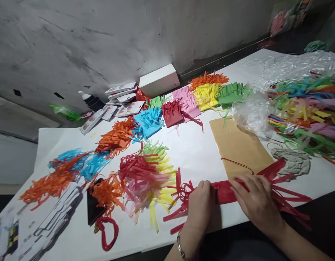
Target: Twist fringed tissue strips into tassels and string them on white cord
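A dark red fringed tissue paper [224, 193] lies stretched between my hands near the table's front edge, its cut strips fanning out at both ends. My left hand [199, 204] is closed in a fist round its left part, with a silver bracelet at the wrist. Over the right part bends my right hand [254, 201], fingers curled and pressing on the paper. Just beyond it is a brown paper sheet [238, 143] with a thin dark cord across its near edge. To the left sits a pile of red, pink and yellow fringed tissue [142, 177].
Folded fringed tissue in several colours [148, 121] runs across the white tabletop [194, 152]. A white box [159, 79] and printed packets [121, 90] stand by the wall. Streamers in clear plastic [306, 108] fill the right; a phone [93, 203] lies left.
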`<state>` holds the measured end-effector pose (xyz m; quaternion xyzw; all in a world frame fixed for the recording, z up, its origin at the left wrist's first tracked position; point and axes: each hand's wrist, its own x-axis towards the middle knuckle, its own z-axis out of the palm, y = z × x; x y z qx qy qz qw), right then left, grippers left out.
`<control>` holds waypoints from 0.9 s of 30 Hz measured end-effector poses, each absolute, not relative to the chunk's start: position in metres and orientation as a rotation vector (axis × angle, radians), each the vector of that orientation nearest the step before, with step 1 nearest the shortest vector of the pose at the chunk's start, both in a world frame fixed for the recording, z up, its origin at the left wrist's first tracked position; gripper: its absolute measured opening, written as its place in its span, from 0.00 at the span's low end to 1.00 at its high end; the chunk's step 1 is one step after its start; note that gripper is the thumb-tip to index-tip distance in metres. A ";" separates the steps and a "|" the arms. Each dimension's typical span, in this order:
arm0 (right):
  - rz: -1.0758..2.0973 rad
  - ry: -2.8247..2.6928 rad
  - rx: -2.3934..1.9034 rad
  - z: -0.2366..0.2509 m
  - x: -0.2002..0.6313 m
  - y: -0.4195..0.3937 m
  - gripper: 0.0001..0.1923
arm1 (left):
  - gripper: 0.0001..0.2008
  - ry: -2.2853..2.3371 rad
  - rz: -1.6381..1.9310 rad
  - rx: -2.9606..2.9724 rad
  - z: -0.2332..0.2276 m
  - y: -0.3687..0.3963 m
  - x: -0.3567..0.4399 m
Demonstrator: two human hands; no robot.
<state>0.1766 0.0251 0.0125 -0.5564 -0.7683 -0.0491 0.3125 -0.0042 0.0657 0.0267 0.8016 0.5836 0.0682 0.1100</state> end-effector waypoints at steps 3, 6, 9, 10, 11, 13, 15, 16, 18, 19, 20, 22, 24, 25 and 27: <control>-0.072 -2.158 -1.198 0.004 0.175 0.015 0.14 | 0.07 1.699 0.197 2.350 0.027 0.068 -0.008; -0.077 -2.166 -1.136 -0.003 0.174 0.013 0.19 | 0.07 1.744 0.290 2.360 0.030 0.066 -0.017; -0.069 -2.135 -1.137 0.001 0.173 0.017 0.18 | 0.07 1.597 0.647 2.512 0.033 0.056 -0.024; -0.059 -2.131 -1.138 0.005 0.173 0.018 0.17 | 0.08 1.473 0.732 2.566 0.033 0.051 -0.026; -0.042 -2.133 -1.135 0.008 0.172 0.019 0.17 | 0.08 1.348 0.763 2.605 0.032 0.046 -0.026; 0.004 -2.131 -1.128 0.012 0.169 0.019 0.14 | 0.08 1.211 0.706 2.623 0.028 0.037 -0.027; 0.025 -2.128 -1.117 0.011 0.169 0.017 0.14 | 0.09 1.214 0.664 2.601 0.023 0.032 -0.029; 0.021 -2.122 -1.117 0.009 0.170 0.016 0.15 | 0.09 1.222 0.665 2.590 0.021 0.030 -0.030; 0.014 -2.134 -1.126 0.005 0.175 0.013 0.17 | 0.09 1.222 0.695 2.585 0.015 0.028 -0.033; 0.023 -2.152 -1.128 0.004 0.179 0.013 0.18 | 0.09 1.223 0.721 2.590 0.013 0.028 -0.035; 0.040 -2.163 -1.136 0.003 0.183 0.012 0.17 | 0.08 1.240 0.759 2.591 0.011 0.027 -0.036; 0.070 -2.163 -1.193 0.004 0.188 0.013 0.14 | 0.09 1.338 0.817 2.571 0.007 0.027 -0.038; 0.048 -2.139 -1.326 0.006 0.188 0.015 0.16 | 0.10 1.483 0.812 2.529 0.005 0.028 -0.038; 0.024 -2.123 -1.405 0.007 0.186 0.016 0.17 | 0.10 1.557 0.781 2.517 0.005 0.030 -0.037; -0.032 -2.101 -1.535 0.008 0.180 0.021 0.18 | 0.11 1.689 0.667 2.521 0.008 0.035 -0.035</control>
